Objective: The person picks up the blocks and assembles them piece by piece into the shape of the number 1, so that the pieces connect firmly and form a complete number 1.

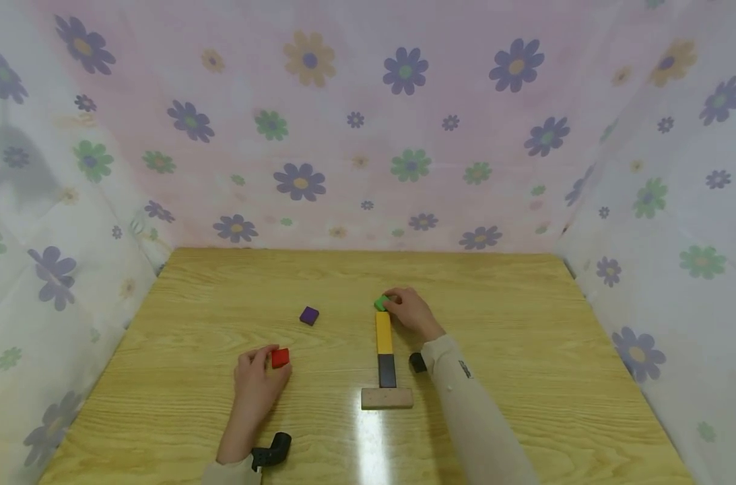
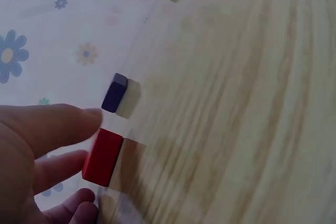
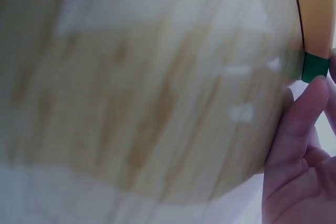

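Note:
A red block [image 1: 280, 358] sits on the table between the thumb and index finger of my left hand [image 1: 255, 380], which pinches it by its sides. Farther forward lies a purple block [image 1: 309, 316], apart from both hands. My right hand [image 1: 411, 311] pinches a small green block [image 1: 380, 303] at the far end of a yellow block [image 1: 383, 332]. In line with the yellow block come a black block [image 1: 388, 370] and a crosswise beige block [image 1: 387, 398] at the near end. The right wrist view shows the thumb touching the green block [image 3: 315, 67].
The wood-grain table [image 1: 495, 283] is bordered by flower-patterned cloth [image 1: 355, 135] behind and at both sides. Black wrist-camera mounts [image 1: 277, 450] stick out beside both wrists. Light glares off the table's near middle.

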### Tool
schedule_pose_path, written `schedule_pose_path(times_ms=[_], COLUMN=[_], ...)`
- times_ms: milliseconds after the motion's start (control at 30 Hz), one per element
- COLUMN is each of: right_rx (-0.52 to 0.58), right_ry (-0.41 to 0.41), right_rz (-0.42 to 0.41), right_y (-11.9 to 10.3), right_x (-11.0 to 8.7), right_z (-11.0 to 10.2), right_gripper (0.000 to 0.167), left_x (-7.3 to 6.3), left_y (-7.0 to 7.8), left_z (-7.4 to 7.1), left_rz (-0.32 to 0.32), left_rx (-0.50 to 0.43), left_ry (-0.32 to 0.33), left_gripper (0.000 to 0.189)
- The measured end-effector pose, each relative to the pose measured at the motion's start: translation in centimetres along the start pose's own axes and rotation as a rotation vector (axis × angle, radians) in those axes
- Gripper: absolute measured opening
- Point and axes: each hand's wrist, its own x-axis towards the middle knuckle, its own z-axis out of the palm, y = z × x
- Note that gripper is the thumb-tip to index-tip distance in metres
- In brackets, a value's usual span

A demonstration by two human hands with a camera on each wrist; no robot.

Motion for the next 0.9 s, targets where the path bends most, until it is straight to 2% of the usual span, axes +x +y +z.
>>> schedule_pose_path(times_ms=[100, 200, 433, 567, 733, 900], right_rx=[0.012, 0.023, 0.024, 0.014, -0.004, -0.004], right_ry=[0.004, 0.004, 0.003, -0.001, 0.004, 0.013], right_rz=[0.002, 0.004, 0.009, 0.015, 0.015, 0.012], right_y=[0.1, 0.1, 0.2, 0.3, 0.4, 0.5], right_x=[0.0, -0.1, -0.1, -0.1, -0.1, 0.1], right_z=[0.2, 0.2, 0.0, 0.1, 0.1, 0.2], right_gripper=[0.031, 0.031, 0.031, 0.032, 0.032, 0.031], left_x=[0.0, -0.1, -0.3, -0.2, -0.3, -0.6], left_y=[0.0, 0.0, 0.1, 0.0, 0.2, 0.6], left_z=[0.3, 0.4, 0.6, 0.9, 1.3, 1.5], left_rz=[0.041, 0.078, 0.103, 0.116, 0.132, 0.160], left_rx=[0.107, 0.156, 0.185, 0.220, 0.256, 0.252], left_ry=[0.008, 0.026, -0.002, -0.036, -0.049, -0.068], left_gripper=[0.041, 0.038, 0.039, 0.042, 0.048, 0.050])
